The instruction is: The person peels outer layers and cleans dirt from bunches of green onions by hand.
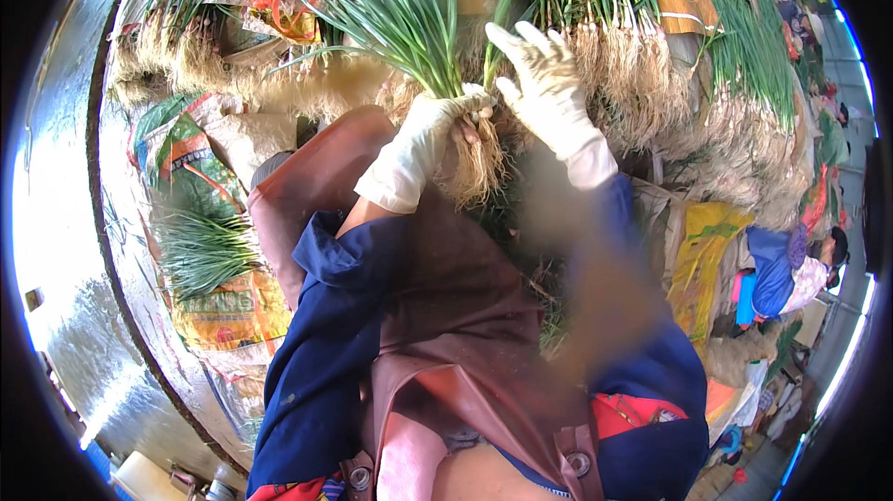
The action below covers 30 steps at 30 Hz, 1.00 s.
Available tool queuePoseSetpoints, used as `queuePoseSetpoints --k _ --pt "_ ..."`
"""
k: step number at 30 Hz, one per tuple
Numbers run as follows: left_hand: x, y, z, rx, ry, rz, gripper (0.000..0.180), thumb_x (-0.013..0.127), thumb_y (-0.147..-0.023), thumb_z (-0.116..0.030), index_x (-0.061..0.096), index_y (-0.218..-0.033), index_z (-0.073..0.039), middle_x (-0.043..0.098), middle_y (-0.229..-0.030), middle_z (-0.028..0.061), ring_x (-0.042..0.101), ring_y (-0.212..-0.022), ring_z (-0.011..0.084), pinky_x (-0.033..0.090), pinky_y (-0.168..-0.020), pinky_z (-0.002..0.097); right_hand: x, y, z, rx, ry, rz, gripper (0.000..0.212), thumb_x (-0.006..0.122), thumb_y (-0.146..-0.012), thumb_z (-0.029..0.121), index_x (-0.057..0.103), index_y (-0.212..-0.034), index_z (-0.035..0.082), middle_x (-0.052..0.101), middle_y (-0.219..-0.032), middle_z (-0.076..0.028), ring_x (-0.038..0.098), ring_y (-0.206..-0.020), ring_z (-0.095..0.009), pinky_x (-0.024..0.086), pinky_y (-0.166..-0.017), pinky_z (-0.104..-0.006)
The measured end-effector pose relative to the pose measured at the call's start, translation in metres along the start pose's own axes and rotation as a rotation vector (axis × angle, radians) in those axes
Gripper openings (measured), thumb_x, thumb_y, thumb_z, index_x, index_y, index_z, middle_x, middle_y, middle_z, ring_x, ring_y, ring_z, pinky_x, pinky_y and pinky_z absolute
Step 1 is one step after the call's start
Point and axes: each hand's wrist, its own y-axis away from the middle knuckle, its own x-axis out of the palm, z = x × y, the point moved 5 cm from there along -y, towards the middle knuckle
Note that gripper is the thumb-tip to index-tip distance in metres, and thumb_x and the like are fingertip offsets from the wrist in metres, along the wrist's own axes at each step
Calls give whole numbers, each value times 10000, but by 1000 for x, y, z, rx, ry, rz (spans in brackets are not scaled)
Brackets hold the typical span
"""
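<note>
My left hand [437,124], in a cream-white glove, is closed around a bunch of green onions [400,22]. Their leaves fan out toward the far side, and the pale, stringy roots [476,171] hang below my fist. Just to the right, my right hand [541,87], gloved the same way, is open with its fingers spread. A few green leaves [505,8] rise between the two hands, close to the right thumb and forefinger; whether they touch it I cannot tell.
More green onions with roots [605,64] lie in rows at the far side and right [744,73]. A small bundle [206,254] rests on printed sacks [233,315] at left. A yellow sack [704,250] lies at right, and another person [786,268] is beyond it.
</note>
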Motion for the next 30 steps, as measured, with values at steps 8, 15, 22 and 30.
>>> queuePoseSetpoints --k 8,15,22,30 --pt "-8 -2 8 -65 -44 104 173 655 -774 -209 689 -822 -46 654 -708 14 557 -498 74 332 -419 181 31 8 5 293 -614 75 377 474 -897 56 473 -1238 215 532 -620 -48 503 -483 -142 490 -526 -287" --pt "8 15 0 -44 -56 276 191 637 -775 -153 676 -911 -24 663 -744 41 571 -511 76 353 -434 164 38 28 -64 1039 -1143 -122 234 420 -929 190 566 -1100 126 594 -842 -53 555 -600 -118 483 -622 -278" --pt "-6 2 1 -29 68 138 322 638 -806 -150 610 -1094 -9 662 -770 46 538 -465 78 340 -400 152 44 59 -10 622 -992 312 530 457 -879 553 581 -1057 70 638 -970 -108 606 -884 -248 455 -795 -372" --pt "2 -4 1 -48 24 138 273 588 -862 -257 654 -1031 -52 654 -690 55 525 -454 86 343 -403 178 47 42 25 602 -916 192 298 568 -864 324 590 -952 40 632 -850 -172 615 -788 -322 478 -701 -373"
